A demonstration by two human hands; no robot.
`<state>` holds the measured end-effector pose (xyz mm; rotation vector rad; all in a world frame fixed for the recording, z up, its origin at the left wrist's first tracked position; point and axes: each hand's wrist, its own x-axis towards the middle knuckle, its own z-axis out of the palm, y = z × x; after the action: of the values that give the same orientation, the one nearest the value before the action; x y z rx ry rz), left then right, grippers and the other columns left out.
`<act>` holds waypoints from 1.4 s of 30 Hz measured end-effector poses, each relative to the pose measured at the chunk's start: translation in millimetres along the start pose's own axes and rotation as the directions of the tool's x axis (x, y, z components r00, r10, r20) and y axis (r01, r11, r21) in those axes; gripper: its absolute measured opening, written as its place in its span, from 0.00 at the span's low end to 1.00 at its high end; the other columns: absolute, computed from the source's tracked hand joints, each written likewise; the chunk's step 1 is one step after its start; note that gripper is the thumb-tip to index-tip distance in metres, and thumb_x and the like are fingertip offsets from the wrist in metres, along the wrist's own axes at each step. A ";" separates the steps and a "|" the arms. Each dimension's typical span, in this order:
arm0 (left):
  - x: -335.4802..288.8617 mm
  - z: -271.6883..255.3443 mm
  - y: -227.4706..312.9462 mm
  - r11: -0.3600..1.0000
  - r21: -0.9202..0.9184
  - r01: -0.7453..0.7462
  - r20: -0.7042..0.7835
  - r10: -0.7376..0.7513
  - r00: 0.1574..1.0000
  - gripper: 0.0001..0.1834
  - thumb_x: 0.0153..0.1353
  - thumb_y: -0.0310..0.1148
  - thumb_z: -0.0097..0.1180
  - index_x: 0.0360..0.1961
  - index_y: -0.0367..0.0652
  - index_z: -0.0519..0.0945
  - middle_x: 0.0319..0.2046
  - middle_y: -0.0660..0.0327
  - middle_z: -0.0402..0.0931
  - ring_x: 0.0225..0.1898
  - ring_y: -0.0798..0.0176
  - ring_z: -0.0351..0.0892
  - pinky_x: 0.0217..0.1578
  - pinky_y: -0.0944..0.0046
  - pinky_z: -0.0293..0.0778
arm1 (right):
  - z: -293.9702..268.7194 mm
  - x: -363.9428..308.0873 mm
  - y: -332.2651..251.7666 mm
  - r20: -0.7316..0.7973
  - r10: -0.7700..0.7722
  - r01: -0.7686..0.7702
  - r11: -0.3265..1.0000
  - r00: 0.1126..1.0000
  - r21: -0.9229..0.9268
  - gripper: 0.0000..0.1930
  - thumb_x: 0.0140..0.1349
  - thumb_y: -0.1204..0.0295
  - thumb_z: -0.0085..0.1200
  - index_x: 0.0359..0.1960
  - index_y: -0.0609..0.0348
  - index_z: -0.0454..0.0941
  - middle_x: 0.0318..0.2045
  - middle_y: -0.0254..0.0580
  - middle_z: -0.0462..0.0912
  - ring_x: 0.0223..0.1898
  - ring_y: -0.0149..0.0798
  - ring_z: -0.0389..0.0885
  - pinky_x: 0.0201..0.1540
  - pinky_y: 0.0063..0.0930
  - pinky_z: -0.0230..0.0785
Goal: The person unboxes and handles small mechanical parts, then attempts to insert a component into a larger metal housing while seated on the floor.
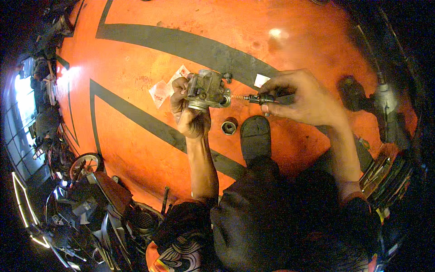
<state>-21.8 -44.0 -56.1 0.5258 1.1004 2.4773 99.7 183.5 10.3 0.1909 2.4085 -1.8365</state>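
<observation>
Grey cast-metal carburettor body [206, 89], held above the orange floor [136, 149] in the left hand [188, 111], whose fingers are wrapped closed around its lower left side. From its right face a thin coiled spring [239, 97] runs out to a small dark plunger piece [263, 98], pinched between thumb and fingertips of the right hand [303, 97]. Spring and plunger are lined up with the bore but, by the look of it, not seated.

Risks, as judged from this view: the spring is unsupported along its length, so a tilt of the right hand could kink it or let it slide off and roll away across the floor. A loosened pinch would probably drop the plunger beside the dark shoe [255, 136] below it. The carburettor is gripped from one side only and could twist if pushed on.

Nearby on the floor: a short metal socket [229, 125] just below the carburettor, clear plastic packets [165, 88] behind it, a white slip [261, 80], and broad black painted stripes [190, 45].
</observation>
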 end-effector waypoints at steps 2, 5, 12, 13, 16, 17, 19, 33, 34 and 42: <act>0.7 -1.3 -6.3 1.000 -0.001 -0.001 -0.013 0.001 1.000 0.29 0.33 0.19 0.42 0.41 0.47 0.80 0.41 0.58 0.63 0.56 0.48 0.63 0.60 0.46 0.59 | -0.1 -2.3 2.2 0.009 0.035 -0.036 0.999 0.999 0.029 0.13 0.49 0.66 0.62 0.30 0.64 0.81 0.28 0.49 0.83 0.29 0.43 0.82 0.35 0.34 0.72; 4.0 -5.2 -2.2 0.989 0.108 -0.100 0.084 0.091 0.992 0.16 0.49 0.32 0.56 0.43 0.47 0.77 0.46 0.59 0.63 0.52 0.50 0.67 0.51 0.45 0.70 | 6.1 -0.8 -0.8 -0.017 0.012 -0.012 1.000 1.000 0.021 0.13 0.49 0.66 0.62 0.30 0.64 0.82 0.25 0.49 0.82 0.27 0.43 0.82 0.33 0.34 0.72; 5.2 -4.9 -8.6 0.987 0.148 -0.069 0.079 0.058 0.995 0.11 0.50 0.35 0.59 0.35 0.45 0.75 0.43 0.59 0.62 0.50 0.49 0.68 0.50 0.44 0.71 | 5.0 -0.9 -0.5 0.012 0.094 -0.094 0.995 0.995 -0.016 0.13 0.48 0.65 0.61 0.28 0.64 0.82 0.23 0.49 0.82 0.25 0.42 0.81 0.31 0.33 0.71; 5.7 -4.8 -9.6 0.989 0.124 -0.075 0.083 0.065 0.994 0.09 0.50 0.33 0.58 0.32 0.44 0.74 0.42 0.59 0.62 0.52 0.48 0.67 0.51 0.43 0.70 | 4.8 -0.9 -0.2 0.009 0.095 -0.095 0.995 0.995 -0.023 0.13 0.48 0.64 0.61 0.28 0.64 0.82 0.23 0.49 0.82 0.25 0.42 0.81 0.30 0.33 0.71; 6.5 -4.8 -8.7 0.980 0.166 -0.112 0.112 0.094 0.989 0.08 0.50 0.30 0.57 0.32 0.44 0.73 0.42 0.59 0.62 0.55 0.47 0.65 0.52 0.44 0.70 | 6.1 -2.0 -0.8 0.005 0.096 -0.096 0.995 0.995 -0.004 0.14 0.48 0.64 0.62 0.29 0.63 0.82 0.24 0.49 0.82 0.26 0.42 0.81 0.31 0.34 0.71; 6.4 -3.6 -6.8 0.983 0.153 -0.101 0.114 0.084 0.990 0.07 0.49 0.27 0.55 0.31 0.44 0.73 0.41 0.59 0.62 0.57 0.46 0.64 0.54 0.44 0.67 | 6.8 -1.1 -0.1 0.007 0.083 -0.083 0.996 0.997 -0.013 0.14 0.48 0.64 0.62 0.29 0.63 0.82 0.24 0.49 0.82 0.26 0.42 0.81 0.31 0.34 0.71; 6.7 3.0 -6.2 0.974 0.203 -0.099 0.053 0.090 0.994 0.09 0.40 0.24 0.48 0.27 0.42 0.73 0.37 0.58 0.62 0.53 0.47 0.63 0.56 0.44 0.62 | 4.5 0.8 -5.6 0.038 0.082 -0.080 0.996 0.996 -0.040 0.14 0.48 0.63 0.63 0.30 0.63 0.83 0.25 0.49 0.82 0.26 0.43 0.82 0.32 0.33 0.72; 5.9 11.8 -11.1 0.966 0.251 -0.064 0.042 0.055 0.998 0.14 0.31 0.21 0.40 0.24 0.39 0.72 0.33 0.57 0.61 0.49 0.47 0.64 0.57 0.42 0.60 | 6.4 -0.3 -2.2 0.055 0.112 -0.106 0.990 0.992 -0.091 0.17 0.48 0.60 0.63 0.31 0.63 0.83 0.25 0.50 0.82 0.29 0.45 0.82 0.36 0.35 0.73; 5.6 11.4 -10.7 0.964 0.260 -0.064 0.047 0.054 0.997 0.14 0.31 0.21 0.40 0.24 0.39 0.72 0.32 0.57 0.61 0.49 0.47 0.64 0.56 0.42 0.60 | 7.6 -0.5 -1.4 0.050 0.108 -0.103 0.991 0.993 -0.083 0.17 0.48 0.60 0.63 0.31 0.63 0.83 0.25 0.50 0.82 0.29 0.45 0.82 0.36 0.35 0.73; 4.4 6.3 -15.5 0.953 0.292 -0.077 0.042 0.068 0.997 0.12 0.31 0.24 0.42 0.23 0.38 0.73 0.31 0.58 0.61 0.48 0.46 0.65 0.55 0.41 0.60 | 3.7 2.8 -6.4 0.106 0.187 -0.162 0.965 0.977 -0.207 0.17 0.47 0.59 0.63 0.29 0.62 0.83 0.25 0.51 0.82 0.29 0.45 0.81 0.36 0.36 0.72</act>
<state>-19.7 -28.4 -63.1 0.6986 1.4720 2.3689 95.9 178.3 15.0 0.2537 2.3831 -1.4794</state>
